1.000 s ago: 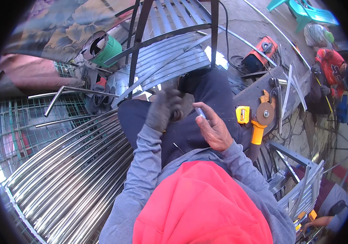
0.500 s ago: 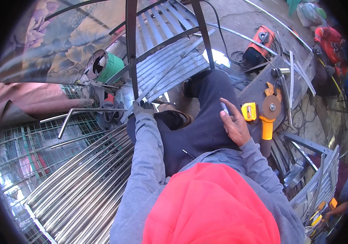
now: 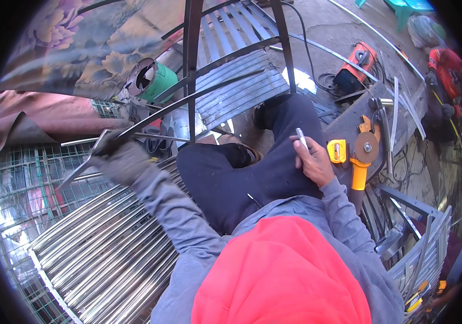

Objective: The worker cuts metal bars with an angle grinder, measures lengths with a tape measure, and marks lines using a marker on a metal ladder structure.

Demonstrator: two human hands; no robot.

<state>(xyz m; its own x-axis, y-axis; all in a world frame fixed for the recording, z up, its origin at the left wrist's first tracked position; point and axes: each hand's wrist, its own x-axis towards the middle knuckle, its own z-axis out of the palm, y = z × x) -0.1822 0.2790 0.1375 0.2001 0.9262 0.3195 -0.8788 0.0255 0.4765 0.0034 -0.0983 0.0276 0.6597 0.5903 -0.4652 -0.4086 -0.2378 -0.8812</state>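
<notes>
My left hand [image 3: 120, 163], in a grey glove and blurred by motion, is closed near the lower end of a long dark metal strip [image 3: 158, 114]. The strip slants up and away past a metal leg, over the grey slats. Above my right thigh, my bare right hand [image 3: 316, 162] pinches a slim, pale, pen-like stick [image 3: 300, 135], its tip pointing up. Right beside that hand lies a yellow tape measure [image 3: 337, 151]. Further right is an angle grinder [image 3: 359, 173] with a yellow body and a brown disc [image 3: 366, 147].
Shiny metal tubes [image 3: 106, 254] lie in rows at the lower left, beside green wire mesh [image 3: 20, 200]. A slatted metal frame [image 3: 231, 56] stands ahead, near a green bucket [image 3: 161, 81]. An orange machine [image 3: 358, 62] is at far right, with a person in red [image 3: 447, 75] beyond.
My left hand has swung left from beside my knee, drawing the metal strip along with it. The right hand stays near my thigh with the stick, now tilted more upright. The view has shifted slightly.
</notes>
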